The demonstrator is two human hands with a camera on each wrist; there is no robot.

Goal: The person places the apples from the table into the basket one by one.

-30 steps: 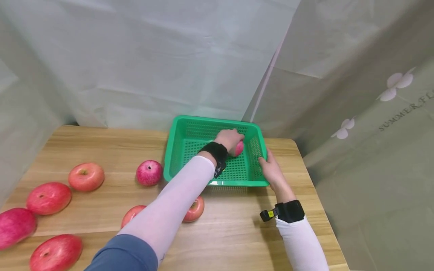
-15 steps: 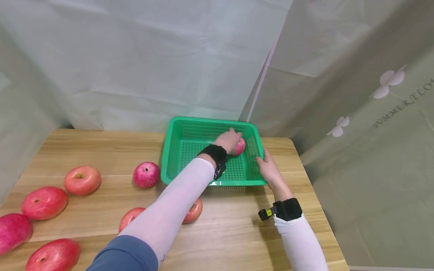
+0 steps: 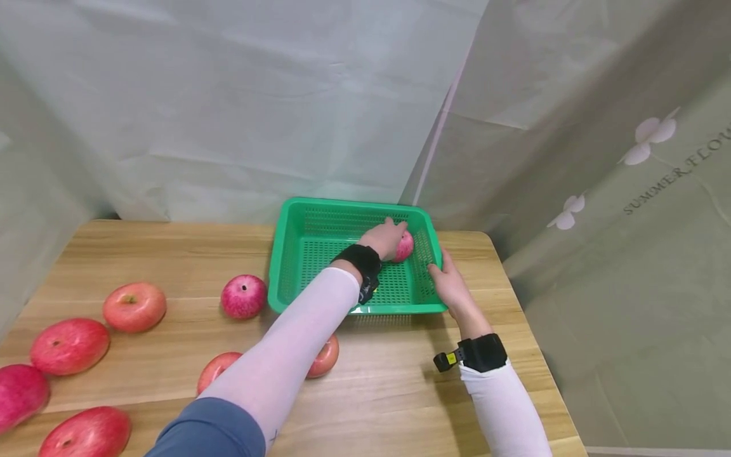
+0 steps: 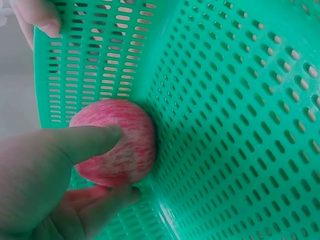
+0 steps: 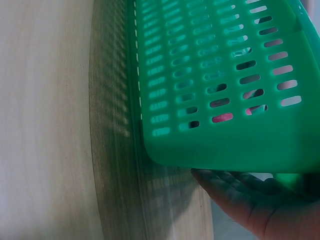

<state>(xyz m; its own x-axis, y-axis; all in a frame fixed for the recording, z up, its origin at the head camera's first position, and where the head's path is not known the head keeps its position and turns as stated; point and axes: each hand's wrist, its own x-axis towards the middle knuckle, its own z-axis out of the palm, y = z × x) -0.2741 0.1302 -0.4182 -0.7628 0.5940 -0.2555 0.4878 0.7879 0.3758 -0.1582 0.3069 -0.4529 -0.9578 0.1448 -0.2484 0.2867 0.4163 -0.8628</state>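
In the head view, my left hand [image 3: 384, 239] is inside the green plastic basket [image 3: 354, 204], holding a red-pink apple [image 3: 404, 246] near the basket's right end. The left wrist view has the thumb lying across the apple [image 4: 135, 150] and fingers under it, close to the perforated walls. My right hand [image 3: 454, 289] grips the basket's right side, its thumb over the rim. From the right wrist view, its fingers [image 5: 227, 192] lie against the outside of the basket [image 5: 225, 145]; part of that hand is out of frame.
A dark pink apple [image 3: 243, 296] sits just left of the basket. Further left lie several more apples, among them a lighter one [image 3: 134, 307]. Two apples [image 3: 324, 357] are partly hidden by my left arm. A pale curtain [image 3: 285, 114] hangs behind the wooden table [image 3: 388, 393].
The head view has shifted slightly, so table, basket and apples sit a little further left. A bit more of the held apple shows beside my left fingers; the right hand keeps its grip.
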